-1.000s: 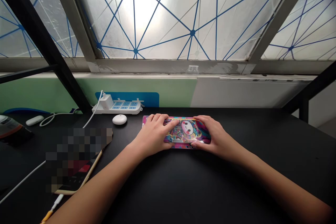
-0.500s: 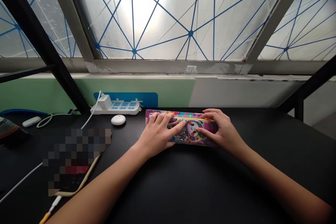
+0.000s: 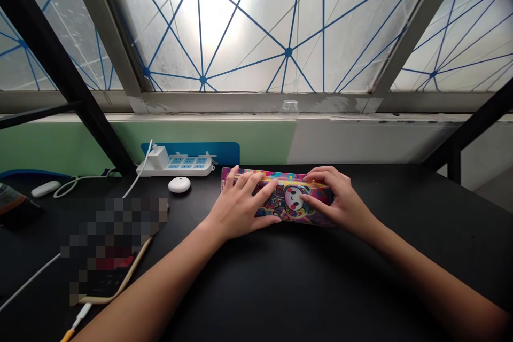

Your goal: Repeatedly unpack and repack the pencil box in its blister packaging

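Observation:
A glossy, many-coloured pencil case [image 3: 294, 199] with a white cartoon face lies lengthwise on the black desk. My left hand [image 3: 238, 206] spans its left part, fingers over the top towards the far edge and thumb along the near edge. At the right end, my right hand [image 3: 336, 195] grips the case, with its thumb on the front beside the cartoon face and its fingers bent over the far edge. The fingers hide parts of the case's surface.
Left of the case sits a white earbud case [image 3: 179, 185], in front of a white power strip [image 3: 176, 165] with a plug in it. A phone [image 3: 116, 272], partly blurred out, lies near my left forearm with a cable attached. Black metal bars [image 3: 100, 123] slant at both sides before the window.
My left thumb has stretched out along the near edge, and the left fingers have shifted slightly. My right hand keeps its grip. The whole view has moved a little.

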`<state>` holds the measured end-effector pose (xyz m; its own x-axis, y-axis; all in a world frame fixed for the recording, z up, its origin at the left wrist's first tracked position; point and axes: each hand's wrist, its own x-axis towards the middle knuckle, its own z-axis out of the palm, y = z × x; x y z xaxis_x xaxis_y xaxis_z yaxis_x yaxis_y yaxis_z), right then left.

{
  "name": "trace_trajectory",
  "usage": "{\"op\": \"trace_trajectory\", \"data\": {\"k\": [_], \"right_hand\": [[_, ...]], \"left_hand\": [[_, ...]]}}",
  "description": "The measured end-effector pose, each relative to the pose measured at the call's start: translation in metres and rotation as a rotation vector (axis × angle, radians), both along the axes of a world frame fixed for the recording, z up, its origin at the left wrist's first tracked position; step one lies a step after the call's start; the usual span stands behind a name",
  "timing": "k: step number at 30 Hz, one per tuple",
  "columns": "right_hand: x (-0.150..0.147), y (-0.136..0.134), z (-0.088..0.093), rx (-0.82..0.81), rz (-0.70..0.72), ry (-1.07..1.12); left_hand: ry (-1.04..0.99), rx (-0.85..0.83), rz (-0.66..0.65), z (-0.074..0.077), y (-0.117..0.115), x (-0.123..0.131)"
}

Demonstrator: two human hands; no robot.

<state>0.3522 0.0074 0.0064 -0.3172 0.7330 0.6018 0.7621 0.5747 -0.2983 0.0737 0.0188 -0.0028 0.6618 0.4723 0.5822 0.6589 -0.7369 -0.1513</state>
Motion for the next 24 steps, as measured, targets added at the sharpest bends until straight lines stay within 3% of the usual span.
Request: {"op": "trace_trajectory", "data": {"k": [8,14,19,24], "right_hand": [[-0.004,-0.008,0.007,0.172,0.034,-0.049],[-0.014,-0.016,-0.003,0.316,0.081,-0.271],[-0.027,-0.022,-0.014,0.265,0.105,-0.396],[-0.037,-0.026,-0.017,0.139,0.143,-0.473]], "left_hand": [[-0.097,0.041,0.123,0.017,-0.003,-0.011],[0.137,0.033,0.028,0.02,-0.014,-0.004],[0.206,-0.052,-0.009,0.012,-0.016,0.005],[0.227,-0.15,-0.039,0.014,-0.014,0.002]]}}
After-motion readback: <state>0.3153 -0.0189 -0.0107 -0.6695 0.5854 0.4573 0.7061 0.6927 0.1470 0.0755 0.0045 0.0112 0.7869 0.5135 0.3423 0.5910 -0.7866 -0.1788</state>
